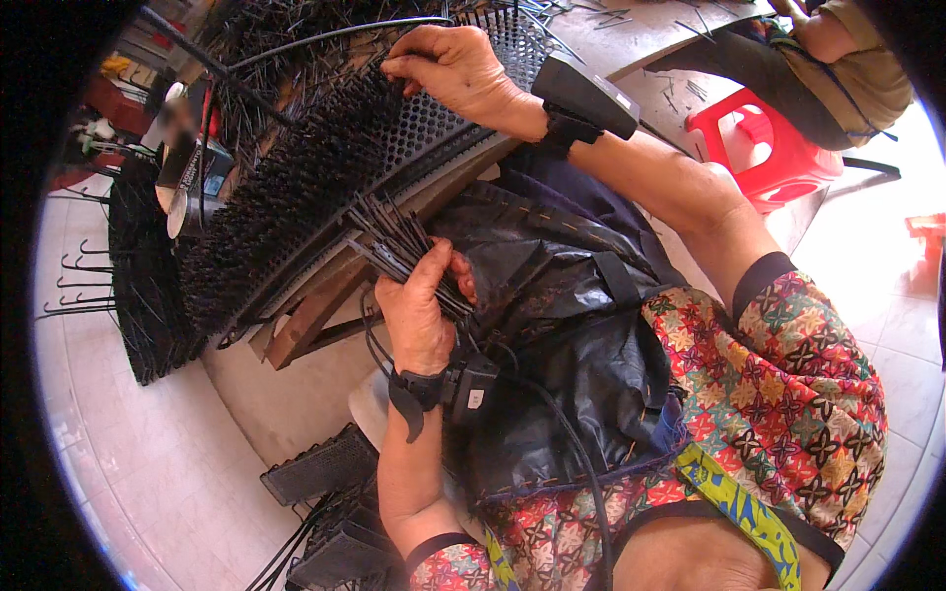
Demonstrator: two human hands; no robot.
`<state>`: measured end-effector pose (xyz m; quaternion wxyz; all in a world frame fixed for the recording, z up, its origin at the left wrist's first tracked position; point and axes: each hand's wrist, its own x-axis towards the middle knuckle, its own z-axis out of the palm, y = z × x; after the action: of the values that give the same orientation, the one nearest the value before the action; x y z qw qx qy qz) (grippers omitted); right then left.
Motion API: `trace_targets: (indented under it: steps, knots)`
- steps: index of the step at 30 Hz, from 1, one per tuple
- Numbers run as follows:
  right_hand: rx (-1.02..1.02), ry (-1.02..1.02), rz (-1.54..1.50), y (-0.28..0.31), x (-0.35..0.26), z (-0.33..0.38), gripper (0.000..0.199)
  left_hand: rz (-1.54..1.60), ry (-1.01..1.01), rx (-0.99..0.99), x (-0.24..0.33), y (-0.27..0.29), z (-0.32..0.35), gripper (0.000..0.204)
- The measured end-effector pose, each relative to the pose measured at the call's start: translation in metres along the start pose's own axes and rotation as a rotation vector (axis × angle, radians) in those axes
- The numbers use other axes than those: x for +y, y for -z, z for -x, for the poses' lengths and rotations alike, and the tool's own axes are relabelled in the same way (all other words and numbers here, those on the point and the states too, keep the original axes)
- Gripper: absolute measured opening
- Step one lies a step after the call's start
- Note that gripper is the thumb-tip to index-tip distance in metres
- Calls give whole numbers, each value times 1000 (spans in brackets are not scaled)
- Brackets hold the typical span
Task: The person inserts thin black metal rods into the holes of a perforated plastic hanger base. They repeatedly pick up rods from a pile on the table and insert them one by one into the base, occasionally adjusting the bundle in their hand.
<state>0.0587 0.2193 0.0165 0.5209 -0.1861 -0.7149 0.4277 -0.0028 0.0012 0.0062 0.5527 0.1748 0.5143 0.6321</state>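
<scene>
My left hand is closed around a bundle of thin black pins, held low over my lap. My right hand pinches one black pin at the upper edge of a perforated black board. Most of the board's left part is filled with upright black pins; the holes near my right hand are bare. The board leans on a wooden frame. Both wrists carry a black strapped device. A black plastic sheet covers my lap.
A heap of loose black pins lies on the table beyond the board. More filled black boards stand at the left, others on the tiled floor. A red plastic stool and a seated person are at the upper right.
</scene>
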Motion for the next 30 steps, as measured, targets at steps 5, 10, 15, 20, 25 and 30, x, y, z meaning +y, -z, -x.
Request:
trace_targets:
  steps: [5,10,15,20,25,30]
  knots:
    - [-8,16,67,-4,3,-5,12,-3,11,3,0,0,0,12]
    - [-115,253,489,-13,0,-11,19,0,17,9,0,1,-1,12]
    - [-361,320,731,-20,-10,-21,21,27,11,-28,-1,2,-2,12]
    - [-492,364,851,-21,-19,-26,19,45,29,-58,-1,3,-2,11]
    - [-627,383,875,-22,-19,-31,27,41,34,-96,1,1,0,11]
    - [-536,194,673,-8,-32,-9,28,52,47,-98,3,0,0,13]
